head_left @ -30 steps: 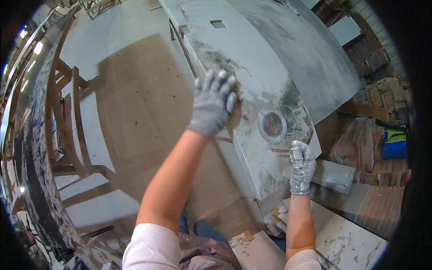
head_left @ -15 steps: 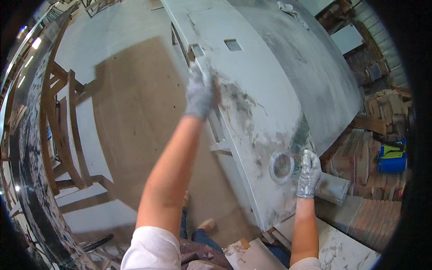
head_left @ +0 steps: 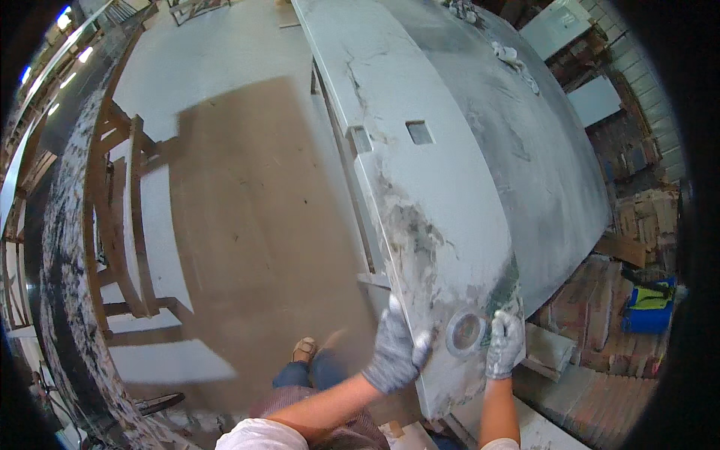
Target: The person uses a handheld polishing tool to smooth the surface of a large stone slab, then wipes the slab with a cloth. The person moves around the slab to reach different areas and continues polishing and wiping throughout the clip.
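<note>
A long white stone slab (head_left: 457, 195) with grey and dark veining stretches away from me, dusty and smudged at its near end. There it has a round, grey-rimmed opening (head_left: 448, 335). Farther along are a square cutout (head_left: 419, 133) and a smaller notch (head_left: 361, 139) by the left edge. My left hand (head_left: 397, 349), in a grey dusty glove, grips the slab's near left edge, thumb on the stone. Across from it, my gloved right hand (head_left: 504, 349) curls its fingers at the right edge, beside the opening; its fingertips are partly hidden.
A wide grey dusty surface (head_left: 540, 180) lies right of the slab, with a crumpled cloth (head_left: 514, 64) on it. At the left stands a black-and-white patterned slab (head_left: 61, 247) beside wooden supports (head_left: 135, 217). Stacked boards (head_left: 581, 304) and a blue-and-green item (head_left: 649, 307) are at right.
My left hand has come back from the slab's middle edge to its near end. My right hand stays at the right edge, slightly lower in view. The view has shifted.
</note>
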`<state>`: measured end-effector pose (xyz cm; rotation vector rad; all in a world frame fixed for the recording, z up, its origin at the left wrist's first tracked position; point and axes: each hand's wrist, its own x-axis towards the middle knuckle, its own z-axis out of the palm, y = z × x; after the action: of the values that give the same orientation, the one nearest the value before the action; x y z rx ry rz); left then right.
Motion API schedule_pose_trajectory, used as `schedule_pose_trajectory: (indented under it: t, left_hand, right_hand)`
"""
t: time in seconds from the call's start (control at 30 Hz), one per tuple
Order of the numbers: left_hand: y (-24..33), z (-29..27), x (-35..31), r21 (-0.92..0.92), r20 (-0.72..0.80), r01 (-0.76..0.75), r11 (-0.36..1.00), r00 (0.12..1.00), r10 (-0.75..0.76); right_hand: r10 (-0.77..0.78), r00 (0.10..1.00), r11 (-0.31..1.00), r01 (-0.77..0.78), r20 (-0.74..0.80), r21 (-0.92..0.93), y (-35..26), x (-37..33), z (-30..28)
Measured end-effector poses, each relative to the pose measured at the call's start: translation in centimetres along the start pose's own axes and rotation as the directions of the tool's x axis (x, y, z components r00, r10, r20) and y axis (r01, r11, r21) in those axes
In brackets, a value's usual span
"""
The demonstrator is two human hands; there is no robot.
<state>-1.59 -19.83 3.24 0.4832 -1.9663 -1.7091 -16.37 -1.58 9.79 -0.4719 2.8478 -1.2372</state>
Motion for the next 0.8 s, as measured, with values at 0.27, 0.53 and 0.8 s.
schedule_pose_trajectory:
  t: [0.27,0.53,0.8]
  left_hand:
    - [-7.7,-6.2,16.7,0.188,-0.171,0.054,0.981,0.985,-0.021]
    - [-10.2,-10.2,27.0,-0.417,-0.211,0.386,0.823,0.839,-0.501]
    - [-9.1,-11.9,20.4,-0.719,0.295,0.520,0.461,0.829,-0.476]
  right_hand:
    - [-0.025,0.932,0.995,0.059,0.360,-0.083,-1.8,1.9,-2.0]
    - [-0.502,0.682,0.769,0.633,0.532,-0.087,-14.7,8.7,9.0]
    - [-0.327,0.756,0.710,0.592,0.567,-0.380,-21.7,13.3,19.9]
